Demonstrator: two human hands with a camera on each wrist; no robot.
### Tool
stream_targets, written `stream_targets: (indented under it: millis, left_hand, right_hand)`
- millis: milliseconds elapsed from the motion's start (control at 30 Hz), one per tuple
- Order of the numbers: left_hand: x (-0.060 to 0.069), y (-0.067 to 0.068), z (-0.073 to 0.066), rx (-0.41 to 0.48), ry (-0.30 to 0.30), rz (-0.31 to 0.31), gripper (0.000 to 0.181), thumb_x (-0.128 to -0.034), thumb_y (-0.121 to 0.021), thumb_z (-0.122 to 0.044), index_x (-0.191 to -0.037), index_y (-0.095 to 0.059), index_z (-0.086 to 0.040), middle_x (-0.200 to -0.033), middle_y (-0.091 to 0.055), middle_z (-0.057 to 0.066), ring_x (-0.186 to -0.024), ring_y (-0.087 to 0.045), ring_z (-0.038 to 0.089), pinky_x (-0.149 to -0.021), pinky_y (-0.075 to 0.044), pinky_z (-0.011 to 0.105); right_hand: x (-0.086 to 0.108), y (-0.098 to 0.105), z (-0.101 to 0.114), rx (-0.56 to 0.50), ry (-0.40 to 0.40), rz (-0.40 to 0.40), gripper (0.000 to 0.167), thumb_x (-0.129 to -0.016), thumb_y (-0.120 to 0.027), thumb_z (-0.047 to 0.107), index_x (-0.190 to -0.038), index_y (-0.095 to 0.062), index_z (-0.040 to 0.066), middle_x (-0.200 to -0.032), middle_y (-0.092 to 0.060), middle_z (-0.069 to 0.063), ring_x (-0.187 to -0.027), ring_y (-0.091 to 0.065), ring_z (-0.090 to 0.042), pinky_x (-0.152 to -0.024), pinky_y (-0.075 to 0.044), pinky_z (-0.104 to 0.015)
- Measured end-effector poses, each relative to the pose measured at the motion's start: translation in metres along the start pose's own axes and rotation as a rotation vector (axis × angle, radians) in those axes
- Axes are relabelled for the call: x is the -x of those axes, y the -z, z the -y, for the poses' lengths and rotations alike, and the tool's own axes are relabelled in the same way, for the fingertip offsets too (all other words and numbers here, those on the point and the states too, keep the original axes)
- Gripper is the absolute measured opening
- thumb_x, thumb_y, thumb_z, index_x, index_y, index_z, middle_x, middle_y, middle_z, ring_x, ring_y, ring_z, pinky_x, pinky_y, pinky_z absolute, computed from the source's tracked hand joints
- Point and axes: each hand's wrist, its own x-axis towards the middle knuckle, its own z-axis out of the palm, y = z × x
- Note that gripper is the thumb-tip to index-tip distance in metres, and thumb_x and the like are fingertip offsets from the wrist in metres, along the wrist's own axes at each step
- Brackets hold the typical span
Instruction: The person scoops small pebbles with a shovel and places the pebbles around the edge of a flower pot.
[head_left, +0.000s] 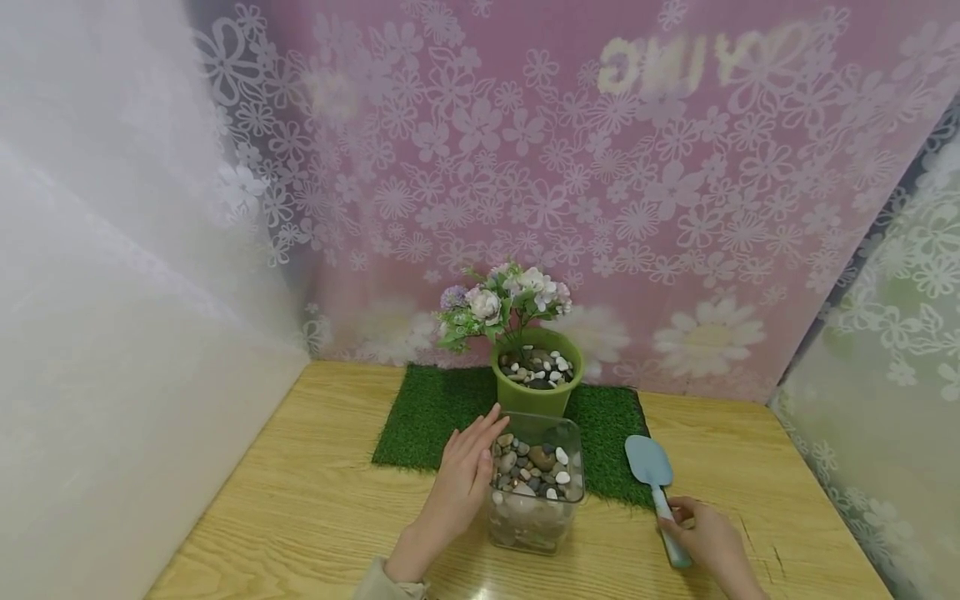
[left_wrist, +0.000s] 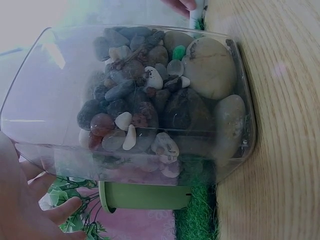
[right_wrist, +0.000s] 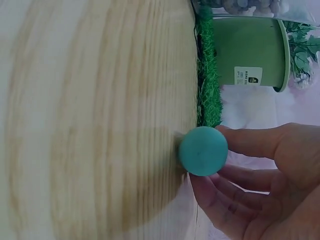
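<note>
A clear square container [head_left: 532, 521] of mixed pebbles [left_wrist: 145, 95] stands on the table, partly over the edge of a green turf mat. My left hand [head_left: 467, 471] rests against its left side with fingers extended. To the right lies a light blue hand trowel [head_left: 649, 461], its blade on the mat's right edge. My right hand [head_left: 705, 537] pinches the trowel's handle between thumb and fingers; the round handle end [right_wrist: 203, 151] faces the right wrist camera. Behind the container is a green flowerpot [head_left: 532, 402] holding pebbles and artificial flowers [head_left: 510, 300].
The turf mat [head_left: 435, 417] lies under the pot on a light wooden table [head_left: 315, 500]. A pink floral curtain [head_left: 480, 183] hangs along the table's back edge. A whitish sheet [head_left: 150, 292] stands at the left, and another patterned sheet [head_left: 885, 417] at the right.
</note>
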Motion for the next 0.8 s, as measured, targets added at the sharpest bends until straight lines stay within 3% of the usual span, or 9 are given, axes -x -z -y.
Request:
stream_targets:
  millis: [333, 533, 633, 800]
  left_hand:
    - [-0.001, 0.000, 0.002, -0.027, -0.004, 0.014, 0.050, -0.1065, -0.043, -0.008, -0.156, -0.043, -0.018, -0.165, -0.031, -0.005, -0.149, -0.033, 0.031, -0.113, -0.022, 0.072]
    - [-0.001, 0.001, 0.006, -0.024, -0.020, 0.014, 0.049, -0.1070, -0.042, -0.010, -0.156, -0.044, -0.018, -0.164, -0.032, -0.004, -0.150, -0.032, 0.031, -0.115, -0.020, 0.070]
    - [-0.001, 0.004, 0.009, -0.041, -0.019, 0.029, 0.050, -0.1081, -0.042, -0.014, -0.158, -0.040, -0.022, -0.165, -0.031, -0.005, -0.150, -0.031, 0.029, -0.116, -0.019, 0.068]
    - [-0.003, 0.015, 0.021, -0.085, -0.005, 0.055, 0.056, -0.1084, -0.047, -0.023, -0.162, -0.029, -0.026, -0.165, -0.030, -0.008, -0.151, -0.029, 0.026, -0.118, -0.017, 0.066]
  right_hand:
    - [0.005, 0.003, -0.001, 0.003, -0.001, -0.010, 0.053, -0.093, -0.073, 0.033, -0.126, -0.065, -0.008, -0.096, -0.071, -0.008, -0.080, -0.068, -0.022, -0.060, -0.050, -0.034]
    - [-0.001, 0.007, 0.000, 0.006, 0.025, -0.048, 0.054, -0.100, -0.064, 0.038, -0.130, -0.063, -0.006, -0.100, -0.071, -0.011, -0.083, -0.068, -0.025, -0.062, -0.053, -0.039]
    - [-0.005, 0.010, 0.004, 0.017, 0.093, -0.100, 0.047, -0.100, -0.065, 0.032, -0.131, -0.064, -0.003, -0.104, -0.070, -0.013, -0.086, -0.069, -0.029, -0.067, -0.055, -0.044]
    - [-0.012, 0.016, 0.009, 0.059, 0.353, -0.290, 0.041, -0.096, -0.071, 0.022, -0.129, -0.066, -0.002, -0.121, -0.064, -0.027, -0.108, -0.060, -0.048, -0.087, -0.049, -0.064]
